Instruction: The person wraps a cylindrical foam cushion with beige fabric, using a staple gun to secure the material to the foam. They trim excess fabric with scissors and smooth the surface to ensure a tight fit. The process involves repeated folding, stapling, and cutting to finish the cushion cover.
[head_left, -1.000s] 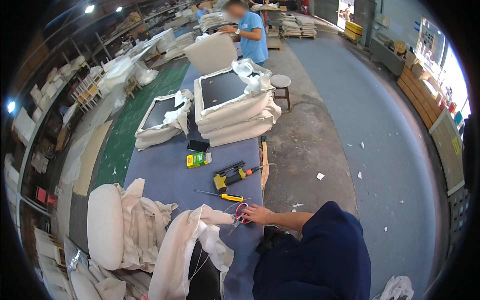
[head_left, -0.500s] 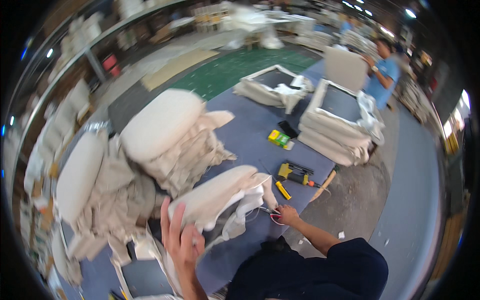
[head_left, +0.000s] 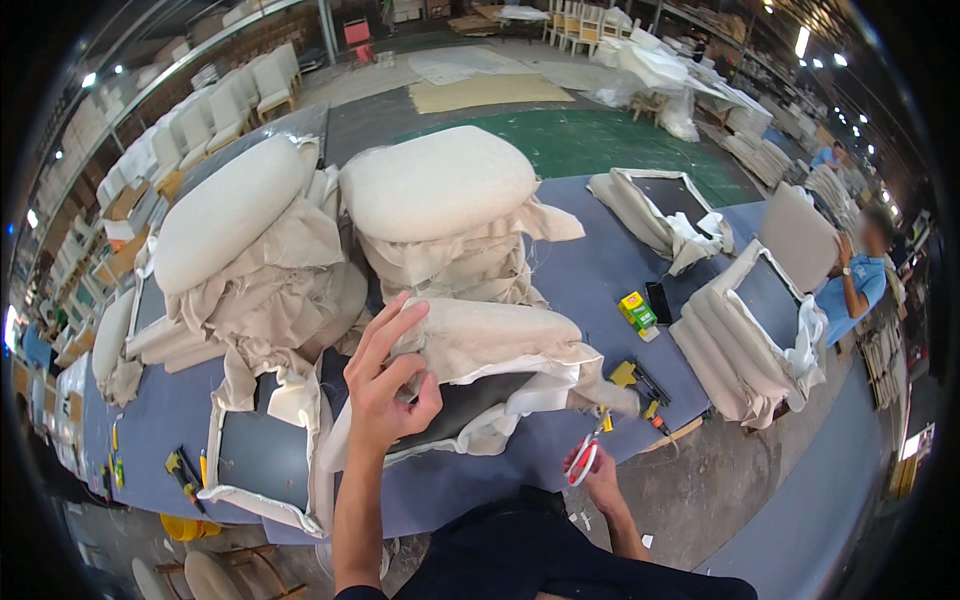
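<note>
A beige upholstered seat cushion [head_left: 505, 328] stands tilted in front of me on the blue-grey table, its dark underside and loose white lining [head_left: 540, 392] facing me. My left hand [head_left: 390, 385] is at the cushion's left end, fingers bent against it and thumb curled in; the exact contact is partly hidden. In my right hand [head_left: 603, 485] is a pair of red-handled scissors [head_left: 582, 458], blades pointing up towards the fabric flap [head_left: 610, 396] at the cushion's right end. Whether the blades touch that cloth I cannot tell.
Stacked cushions [head_left: 440, 190] stand behind, more [head_left: 235, 215] at left. An upturned seat [head_left: 262, 460] lies left of me. A yellow-black staple gun [head_left: 640, 380], a green-yellow box [head_left: 638, 312] and a dark phone [head_left: 659, 302] are at right, near another cushion stack [head_left: 715, 345]. A person in blue [head_left: 852, 298] works beyond.
My view has swung to the right-hand side's opposite, showing more of the left table. The scissors have come away from the cushion's corner, lower and towards me. My left hand stays by the cushion.
</note>
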